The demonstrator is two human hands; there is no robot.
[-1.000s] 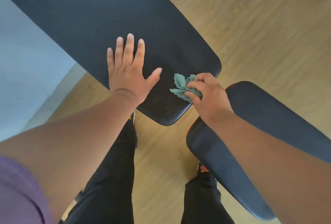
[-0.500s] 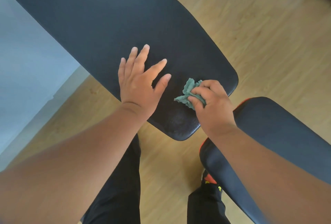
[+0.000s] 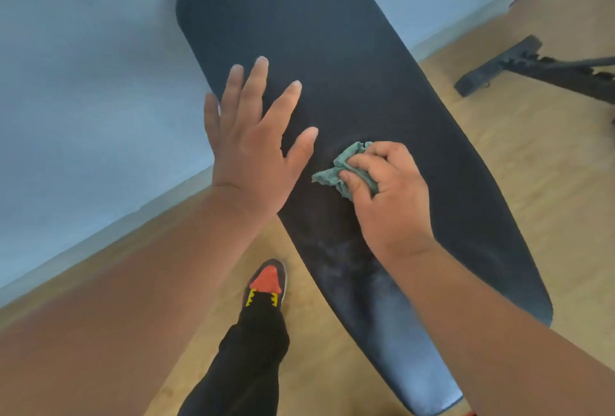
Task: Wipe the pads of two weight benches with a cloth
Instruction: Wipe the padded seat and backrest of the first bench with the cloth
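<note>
A long black bench pad (image 3: 332, 59) runs from the upper middle down to the lower right, with dusty streaks on its lower part. My left hand (image 3: 256, 146) lies flat on the pad's left side, fingers spread and straight. To its right, my right hand (image 3: 389, 192) grips a bunched green cloth (image 3: 342, 171) and holds it against the pad's middle. The seat pad of the same bench is mostly hidden under my right forearm.
A pale blue wall (image 3: 83, 99) stands close on the left, meeting the wooden floor (image 3: 549, 166). A black metal bench foot (image 3: 499, 66) lies on the floor at the upper right. My leg and an orange-toed shoe (image 3: 266, 282) stand beside the pad.
The view has swung up along the pad. Both hands have moved further up it, the right hand sliding the cloth from the pad's lower end toward its middle.
</note>
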